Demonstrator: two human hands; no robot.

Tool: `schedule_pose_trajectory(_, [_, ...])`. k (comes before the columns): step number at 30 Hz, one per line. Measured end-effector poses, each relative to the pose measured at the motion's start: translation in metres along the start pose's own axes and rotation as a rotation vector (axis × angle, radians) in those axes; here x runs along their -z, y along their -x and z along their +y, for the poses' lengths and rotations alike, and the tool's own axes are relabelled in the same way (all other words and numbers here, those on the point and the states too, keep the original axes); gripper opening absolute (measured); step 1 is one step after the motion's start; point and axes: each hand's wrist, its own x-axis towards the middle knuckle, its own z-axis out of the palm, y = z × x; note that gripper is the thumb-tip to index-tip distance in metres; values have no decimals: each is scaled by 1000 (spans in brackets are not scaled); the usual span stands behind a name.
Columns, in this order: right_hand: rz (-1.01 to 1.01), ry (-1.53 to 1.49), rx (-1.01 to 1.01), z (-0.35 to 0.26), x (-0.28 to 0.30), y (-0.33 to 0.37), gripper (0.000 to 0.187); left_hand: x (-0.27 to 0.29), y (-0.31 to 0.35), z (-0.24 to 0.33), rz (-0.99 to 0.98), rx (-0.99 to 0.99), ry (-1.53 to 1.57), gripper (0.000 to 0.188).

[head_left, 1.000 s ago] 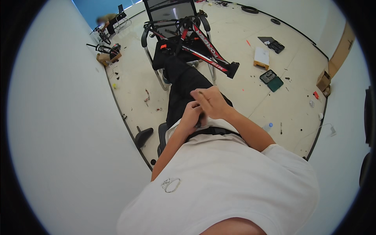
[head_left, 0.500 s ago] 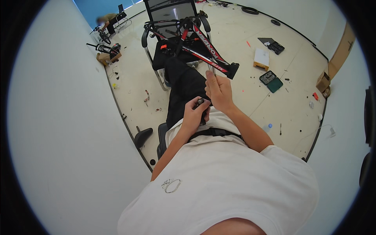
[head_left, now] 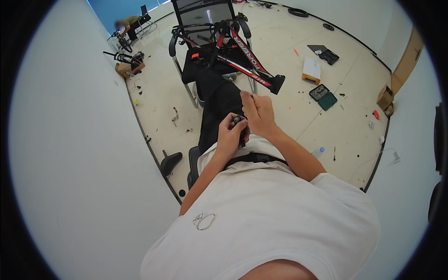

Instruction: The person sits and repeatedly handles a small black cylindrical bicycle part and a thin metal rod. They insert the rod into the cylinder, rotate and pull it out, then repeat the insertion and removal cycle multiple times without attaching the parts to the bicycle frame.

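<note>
In my lap, my left hand (head_left: pixel 228 136) is closed around a small black part (head_left: pixel 241 138). A rounded, metallic-looking end of it shows by the thumb. My right hand (head_left: pixel 262 115) is curled into a fist just right of and above the left, thumb pointing up. What it grips is mostly hidden by the fingers, and I cannot make out its kind. Beyond my hands a black and red bicycle frame (head_left: pixel 245 71) lies across the black office chair (head_left: pixel 179 70) facing me, one end jutting right past the seat.
A bicycle saddle (head_left: pixel 171 163) lies on the floor at left. To the right are a green bit case (head_left: pixel 330 101), a white box (head_left: pixel 311 70), a black tool case (head_left: pixel 329 57) and a bottle (head_left: pixel 318 152). Another person (head_left: pixel 133 24) bends over at the far left.
My right hand has drawn slightly left and down, its thumb now lower and farther from the bicycle frame. My left hand stays nearly in place around the black part.
</note>
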Motion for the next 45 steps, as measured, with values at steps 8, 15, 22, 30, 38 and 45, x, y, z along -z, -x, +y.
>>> schedule_pose_trajectory(8, [112,-324,-379,23,-3,-3,51,8,-2,-6,41,-194,-406,6])
schedule_pose_trajectory(15, [74,-576,-543,7,6,-11,52,-1,2,-4,5,-128,-437,8])
schedule_pose_trajectory(22, [-62,63,299,2,-17,12,39,12,-3,-13,23,-206,-320,11])
schedule_pose_trajectory(30, [-168,137,45,-10,-3,5,27,11,-1,-6,18,-64,-179,12])
schedule_pose_trajectory(38, [-101,-816,-625,10,19,-19,52,11,-3,-3,-60,-122,-249,9])
schedule_pose_trajectory(45, [-42,-457,-384,8,-2,-8,47,11,-2,1,-105,74,20,23])
